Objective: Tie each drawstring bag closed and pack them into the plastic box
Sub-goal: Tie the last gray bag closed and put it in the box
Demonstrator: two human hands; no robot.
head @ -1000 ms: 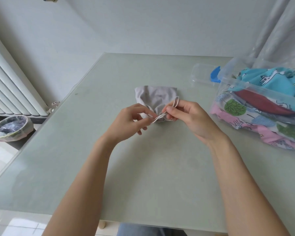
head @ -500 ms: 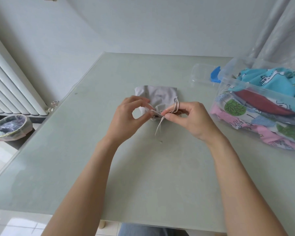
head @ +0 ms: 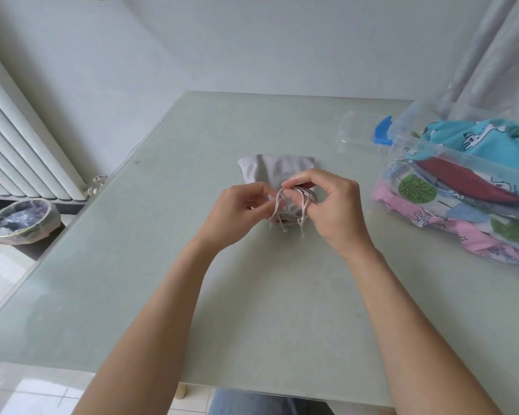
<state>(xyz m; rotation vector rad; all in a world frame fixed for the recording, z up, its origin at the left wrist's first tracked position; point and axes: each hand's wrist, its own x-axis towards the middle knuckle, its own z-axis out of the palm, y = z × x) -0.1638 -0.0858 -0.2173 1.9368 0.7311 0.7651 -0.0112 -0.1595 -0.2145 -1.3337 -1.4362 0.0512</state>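
A small grey drawstring bag (head: 270, 170) lies on the pale green table (head: 252, 310), its gathered mouth toward me. My left hand (head: 237, 212) pinches one pale cord (head: 277, 205) at the bag's mouth. My right hand (head: 333, 209) holds the other cord, looped around its fingers just above the mouth. Loose cord ends hang down onto the table. The clear plastic box (head: 426, 145) stands at the right edge and holds several colourful patterned bags (head: 462, 187).
A clear lid with a blue clip (head: 361, 134) lies behind the box. A white radiator (head: 21, 145) and a lined waste bin (head: 20, 220) are on the floor to the left. A curtain (head: 498, 49) hangs at the far right.
Both hands have drawn closer together over the bag's mouth. The cord, pulled straight between them before, is now wrapped in loops around my right fingers.
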